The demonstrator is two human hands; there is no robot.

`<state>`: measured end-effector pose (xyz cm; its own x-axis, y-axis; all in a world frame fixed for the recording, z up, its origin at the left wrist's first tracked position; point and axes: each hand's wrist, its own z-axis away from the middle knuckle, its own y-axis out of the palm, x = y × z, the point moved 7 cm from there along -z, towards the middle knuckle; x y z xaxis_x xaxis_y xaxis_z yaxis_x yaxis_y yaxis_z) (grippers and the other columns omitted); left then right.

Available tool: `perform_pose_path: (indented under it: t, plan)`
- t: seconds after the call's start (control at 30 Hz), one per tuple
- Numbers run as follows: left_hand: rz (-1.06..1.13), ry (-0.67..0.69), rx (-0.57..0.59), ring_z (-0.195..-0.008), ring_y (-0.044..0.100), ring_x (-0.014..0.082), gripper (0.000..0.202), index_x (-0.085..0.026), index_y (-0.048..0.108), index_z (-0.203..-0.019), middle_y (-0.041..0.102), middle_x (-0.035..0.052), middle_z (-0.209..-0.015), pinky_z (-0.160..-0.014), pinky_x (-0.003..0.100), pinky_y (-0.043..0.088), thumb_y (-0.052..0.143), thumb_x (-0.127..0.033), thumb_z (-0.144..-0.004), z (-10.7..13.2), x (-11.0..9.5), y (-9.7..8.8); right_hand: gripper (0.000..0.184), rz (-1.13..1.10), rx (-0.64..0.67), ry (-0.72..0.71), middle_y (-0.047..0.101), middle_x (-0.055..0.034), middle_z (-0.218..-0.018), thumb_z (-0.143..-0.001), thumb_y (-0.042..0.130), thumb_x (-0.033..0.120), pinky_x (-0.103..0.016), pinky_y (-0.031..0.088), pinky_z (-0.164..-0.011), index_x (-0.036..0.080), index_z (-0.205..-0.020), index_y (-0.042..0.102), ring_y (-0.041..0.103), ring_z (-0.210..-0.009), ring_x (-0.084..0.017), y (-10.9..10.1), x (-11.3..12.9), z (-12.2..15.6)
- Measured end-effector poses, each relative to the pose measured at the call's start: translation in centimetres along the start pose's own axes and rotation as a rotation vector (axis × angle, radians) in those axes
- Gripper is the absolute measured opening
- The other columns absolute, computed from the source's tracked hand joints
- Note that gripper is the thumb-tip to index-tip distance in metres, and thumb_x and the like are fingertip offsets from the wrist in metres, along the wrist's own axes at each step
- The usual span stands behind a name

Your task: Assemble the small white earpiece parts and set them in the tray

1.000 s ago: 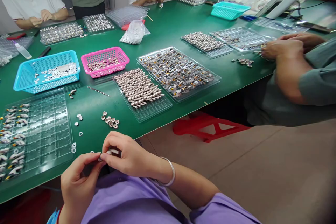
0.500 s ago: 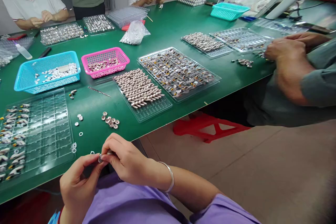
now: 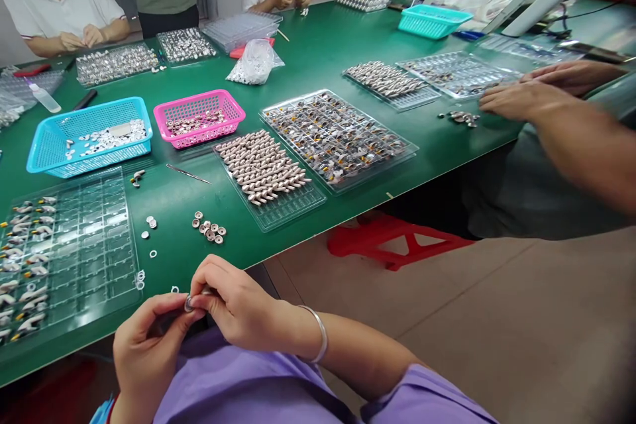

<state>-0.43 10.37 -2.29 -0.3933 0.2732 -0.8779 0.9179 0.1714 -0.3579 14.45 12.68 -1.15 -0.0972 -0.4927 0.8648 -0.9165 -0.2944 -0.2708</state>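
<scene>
My left hand (image 3: 149,338) and my right hand (image 3: 233,301) meet just off the table's front edge. Between their fingertips they pinch a small round metal part (image 3: 189,303); fingers cover most of it. A loose group of small metal cups (image 3: 209,230) lies on the green table beyond my hands. White rings (image 3: 153,254) and a few flat discs (image 3: 151,221) lie to the left of these cups. At the left, a clear compartment tray (image 3: 89,238) holds curved parts with yellow bits in its left columns.
A blue basket (image 3: 40,139) of white pieces and a pink basket (image 3: 159,116) of metal cups stand behind. Tweezers (image 3: 187,173) lie before them. Metal parts (image 3: 263,165) and a filled tray (image 3: 338,136) are to the right. A co-worker's hand (image 3: 521,101) works at far right.
My hands stay almost still, still pinching the small part. The co-worker at right has moved their hands apart, one reaching left over the table.
</scene>
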Motion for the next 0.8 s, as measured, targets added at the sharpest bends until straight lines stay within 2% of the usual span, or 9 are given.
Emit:
perform_pose_path:
  t: [0.07, 0.17, 0.27, 0.33, 0.47, 0.53, 0.63, 0.8]
  plan:
    - [-0.021, 0.040, -0.002, -0.062, 0.071, 0.0102, 0.017, -0.024, 0.073, -0.085, 0.076, -0.0053, -0.075, -0.062, 0.013, 0.058, 0.080, -0.016, -0.071, 0.1, 0.0, -0.1, 0.012, 0.014, 0.010, 0.012, 0.052, -0.0028, -0.081, -0.094, 0.048, 0.015, -0.025, 0.045, -0.070, 0.020, -0.083, 0.047, 0.049, -0.076, -0.015, 0.0, 0.0, 0.0]
    - [-0.127, 0.169, -0.031, -0.067, 0.071, 0.0115, 0.017, -0.023, 0.073, -0.087, 0.076, -0.0026, -0.079, -0.066, 0.017, 0.059, 0.078, -0.014, -0.073, 0.4, -0.4, -0.3, 0.012, 0.048, 0.039, 0.016, 0.052, -0.0033, -0.082, -0.096, 0.048, 0.017, -0.025, 0.045, -0.071, 0.020, -0.085, 0.047, 0.050, -0.078, -0.015, 0.1, 0.0, 0.0]
    - [-0.208, 0.256, -0.039, -0.070, 0.072, 0.0136, 0.019, -0.022, 0.073, -0.088, 0.077, -0.0008, -0.082, -0.071, 0.021, 0.060, 0.077, -0.012, -0.073, 0.7, -0.8, -0.4, 0.012, 0.091, 0.073, -0.008, 0.052, -0.0036, -0.082, -0.096, 0.046, 0.015, -0.025, 0.045, -0.069, 0.019, -0.085, 0.046, 0.050, -0.077, -0.016, 0.1, 0.1, 0.0]
    - [-0.158, 0.188, -0.037, -0.067, 0.072, 0.0131, 0.018, -0.023, 0.074, -0.087, 0.077, -0.0017, -0.079, -0.068, 0.020, 0.060, 0.078, -0.013, -0.072, 0.7, -0.5, -0.4, 0.013, 0.121, 0.071, -0.042, 0.051, -0.0036, -0.081, -0.095, 0.044, 0.012, -0.025, 0.045, -0.067, 0.019, -0.084, 0.045, 0.049, -0.075, -0.016, 0.0, 0.3, -0.1]
    - [0.057, -0.078, -0.015, -0.063, 0.072, 0.0118, 0.019, -0.025, 0.075, -0.083, 0.077, -0.0042, -0.074, -0.062, 0.014, 0.059, 0.082, -0.016, -0.067, 0.3, 0.8, -0.2, 0.014, 0.145, 0.009, -0.120, 0.050, -0.0036, -0.081, -0.094, 0.043, 0.010, -0.024, 0.044, -0.065, 0.020, -0.084, 0.043, 0.048, -0.073, -0.016, -0.5, 0.9, -0.3]
    - [0.115, -0.143, -0.012, -0.062, 0.072, 0.0119, 0.020, -0.024, 0.076, -0.081, 0.077, -0.0043, -0.072, -0.061, 0.013, 0.059, 0.083, -0.016, -0.064, 0.2, 1.0, 0.0, 0.014, 0.154, -0.006, -0.143, 0.051, -0.0034, -0.081, -0.094, 0.043, 0.010, -0.024, 0.044, -0.064, 0.020, -0.084, 0.043, 0.048, -0.073, -0.015, -0.5, 1.1, -0.4]
    - [0.140, -0.141, -0.028, -0.062, 0.072, 0.0113, 0.021, -0.025, 0.076, -0.079, 0.077, -0.0045, -0.072, -0.063, 0.013, 0.059, 0.083, -0.014, -0.063, 0.1, 0.8, 0.2, 0.014, 0.173, -0.020, -0.158, 0.051, -0.0033, -0.080, -0.096, 0.043, 0.011, -0.024, 0.044, -0.063, 0.020, -0.085, 0.043, 0.048, -0.072, -0.015, -0.3, 1.2, -0.3]
    - [0.110, -0.054, -0.036, -0.064, 0.072, 0.0111, 0.021, -0.025, 0.076, -0.079, 0.077, -0.0049, -0.073, -0.065, 0.013, 0.059, 0.081, -0.011, -0.064, 0.1, 0.6, 0.1, 0.014, 0.187, 0.007, -0.155, 0.052, -0.0044, -0.079, -0.097, 0.041, 0.014, -0.026, 0.044, -0.064, 0.019, -0.085, 0.044, 0.048, -0.074, -0.017, 0.2, 1.0, -0.2]
